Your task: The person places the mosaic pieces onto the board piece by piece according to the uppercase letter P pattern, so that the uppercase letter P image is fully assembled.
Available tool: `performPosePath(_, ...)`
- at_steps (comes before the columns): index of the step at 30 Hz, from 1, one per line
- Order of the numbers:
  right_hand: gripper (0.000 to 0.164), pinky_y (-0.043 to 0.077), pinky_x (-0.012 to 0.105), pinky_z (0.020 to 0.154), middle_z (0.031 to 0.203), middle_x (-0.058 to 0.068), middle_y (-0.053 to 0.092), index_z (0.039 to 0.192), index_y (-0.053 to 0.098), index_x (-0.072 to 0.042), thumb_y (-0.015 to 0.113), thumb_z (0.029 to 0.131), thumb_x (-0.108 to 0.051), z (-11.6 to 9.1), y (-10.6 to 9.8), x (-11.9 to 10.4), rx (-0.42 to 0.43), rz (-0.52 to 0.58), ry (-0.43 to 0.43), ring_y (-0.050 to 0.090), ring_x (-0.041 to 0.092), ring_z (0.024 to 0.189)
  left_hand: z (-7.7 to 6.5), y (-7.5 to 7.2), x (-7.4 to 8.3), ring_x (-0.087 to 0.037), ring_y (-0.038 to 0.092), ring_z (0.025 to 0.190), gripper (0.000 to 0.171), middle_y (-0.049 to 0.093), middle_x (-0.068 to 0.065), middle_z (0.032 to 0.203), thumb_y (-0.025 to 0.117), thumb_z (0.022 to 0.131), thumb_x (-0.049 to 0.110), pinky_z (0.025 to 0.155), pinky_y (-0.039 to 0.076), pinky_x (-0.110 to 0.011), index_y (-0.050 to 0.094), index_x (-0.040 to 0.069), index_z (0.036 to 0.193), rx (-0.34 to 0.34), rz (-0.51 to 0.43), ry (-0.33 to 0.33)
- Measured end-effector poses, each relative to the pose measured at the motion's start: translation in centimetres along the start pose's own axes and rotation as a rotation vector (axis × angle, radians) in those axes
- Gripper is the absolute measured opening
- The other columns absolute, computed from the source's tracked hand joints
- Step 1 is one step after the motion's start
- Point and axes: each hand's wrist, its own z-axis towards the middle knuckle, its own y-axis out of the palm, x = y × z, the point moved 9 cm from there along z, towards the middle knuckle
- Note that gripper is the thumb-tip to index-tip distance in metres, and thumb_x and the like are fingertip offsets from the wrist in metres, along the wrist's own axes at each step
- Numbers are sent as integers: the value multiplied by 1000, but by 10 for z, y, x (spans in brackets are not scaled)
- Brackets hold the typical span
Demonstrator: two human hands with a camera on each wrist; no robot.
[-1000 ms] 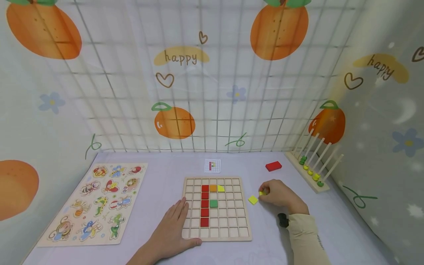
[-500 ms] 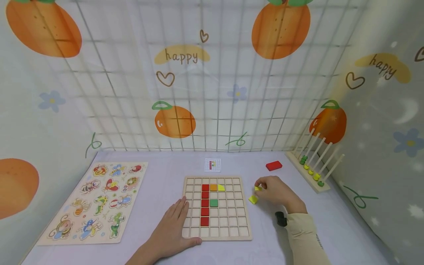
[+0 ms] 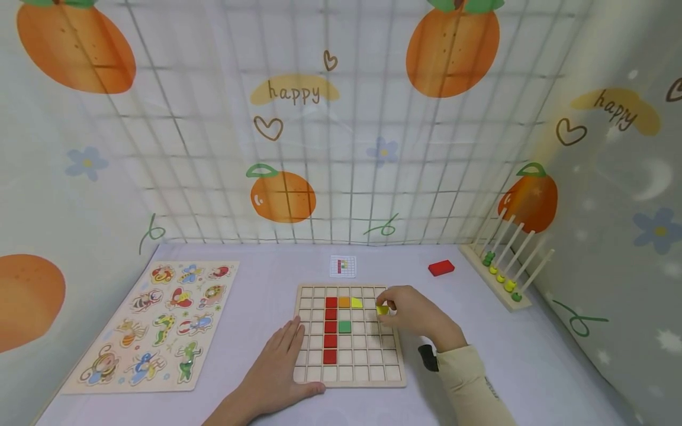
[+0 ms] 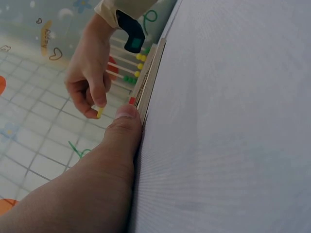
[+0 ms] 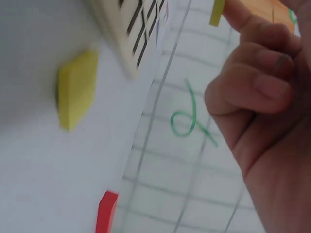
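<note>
My right hand [image 3: 418, 319] pinches a small yellow tile [image 3: 382, 310] between thumb and fingertips, raised over the right side of a wooden grid board [image 3: 367, 357]. The left wrist view shows this tile [image 4: 100, 112] edge-on, above the board. Along the board's left edge rests my left hand [image 3: 274, 367], fingers straight, thumb at the front edge. On the board, red tiles [image 3: 331, 341] form a column. An orange tile [image 3: 344, 302], a yellow tile with a curved edge [image 3: 356, 303] and a green tile [image 3: 345, 326] lie to its right. Another yellow tile [image 5: 77, 90] lies beside the board, hidden in the head view.
Behind the board lies a small pattern card [image 3: 343, 266]. A red block [image 3: 441, 268] is at the back right, near a peg stand [image 3: 498, 278] with green and yellow beads. An insect puzzle board [image 3: 202, 355] covers the left side. Printed curtains hang around the table.
My right hand has lifted the yellow tile from the table right of the board and carried it left over the board's right columns. The left hand stays in place.
</note>
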Motion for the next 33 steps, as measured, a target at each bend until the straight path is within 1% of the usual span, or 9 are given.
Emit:
performPosePath(3, 18, 45, 28, 68, 81, -3, 56, 104, 73, -12, 78, 87, -17, 1, 4, -14, -9, -21, -49, 51, 13, 81, 0, 1, 0, -34, 23, 157, 132, 18, -12, 172, 47, 70, 98, 126, 25, -53, 26, 5, 162, 3, 6, 4)
performPosePath(6, 19, 47, 27, 70, 83, -5, 59, 105, 74, -11, 77, 88, -18, 1, 8, -23, -15, -45, -81, 52, 12, 81, 1, 1, -1, -33, 22, 157, 132, 17, -11, 172, 48, 70, 98, 126, 25, -52, 26, 6, 162, 5, 11, 0)
performPosePath(11, 19, 49, 27, 71, 87, -5, 63, 105, 74, -11, 77, 87, -17, 4, 13, -33, -20, -69, -96, 53, 12, 80, 1, 1, -2, -30, 21, 158, 133, 16, -9, 173, 46, 69, 99, 127, 24, -50, 24, 7, 163, -4, 15, -15)
performPosePath(16, 19, 49, 25, 70, 86, -7, 61, 104, 75, -12, 78, 87, -21, 9, 22, -34, -32, -95, -92, 53, 10, 79, 0, 0, -1, -31, 22, 158, 133, 17, -9, 172, 48, 69, 99, 126, 25, -51, 25, 7, 162, 2, 6, -10)
performPosePath(21, 22, 50, 24, 72, 89, -9, 63, 107, 75, -14, 78, 88, -27, 13, 31, -33, -46, -113, -83, 54, 9, 80, 0, 0, 0, -32, 23, 157, 132, 18, -10, 172, 49, 70, 98, 126, 26, -51, 26, 6, 162, 7, 6, -5)
performPosePath(27, 23, 53, 26, 74, 94, -7, 68, 107, 75, -12, 78, 89, -26, 15, 37, -35, -66, -84, -90, 56, 9, 81, 0, 0, 0, -33, 24, 157, 132, 19, -12, 172, 50, 70, 97, 126, 26, -52, 27, 5, 161, 10, 8, 0)
performPosePath(30, 24, 53, 26, 75, 97, -7, 69, 108, 75, -12, 78, 89, -26, 16, 40, -34, -76, -84, -84, 56, 9, 81, 1, 1, 0, -33, 24, 157, 132, 19, -12, 172, 49, 69, 98, 126, 26, -52, 27, 5, 161, 8, 11, -3)
performPosePath(33, 24, 51, 24, 73, 95, -8, 68, 108, 76, -12, 78, 89, -27, 18, 43, -33, -77, -96, -85, 55, 8, 79, 1, 2, -2, -33, 24, 157, 133, 18, -11, 172, 47, 69, 99, 126, 27, -52, 27, 6, 162, 3, 20, -10)
